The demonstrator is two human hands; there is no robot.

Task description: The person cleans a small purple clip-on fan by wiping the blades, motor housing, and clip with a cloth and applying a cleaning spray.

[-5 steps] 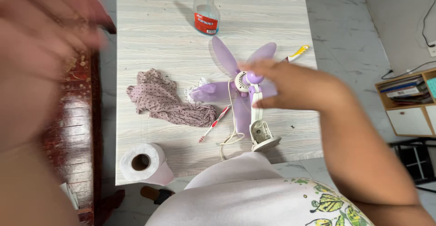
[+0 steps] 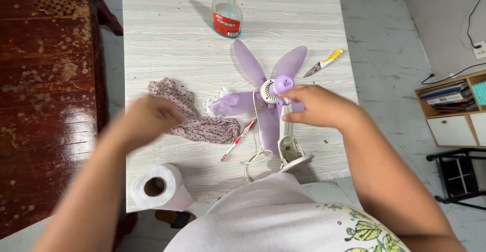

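at the table's (image 2: 152,39) left edge, near its middle, the left hand (image 2: 152,118) hovers blurred over the cloth (image 2: 202,125); i cannot tell whether its fingers are spread or together, or whether they touch the cloth. the cloth, pinkish with dark dots, lies crumpled from under that hand toward the table's centre. at the near left corner a paper roll (image 2: 158,186) lies on its side, its core facing up. just right of the cloth a red and white toothbrush (image 2: 237,140) lies slanted, with a white cord (image 2: 255,158) looping beside it toward the near edge.

the fan (image 2: 268,92) lies right of centre, its purple blades spread flat, its white stand (image 2: 291,151) reaching to the near edge. the right hand (image 2: 316,105) rests on the hub (image 2: 281,85), fingers drawn together and pinched at the purple cap.

at the far edge, near the middle, a clear spray bottle (image 2: 227,9) with a red label stands upright. near the right edge a knife (image 2: 324,62) with a yellow and white handle lies slanted, just beyond one blade tip and well apart from the hand.
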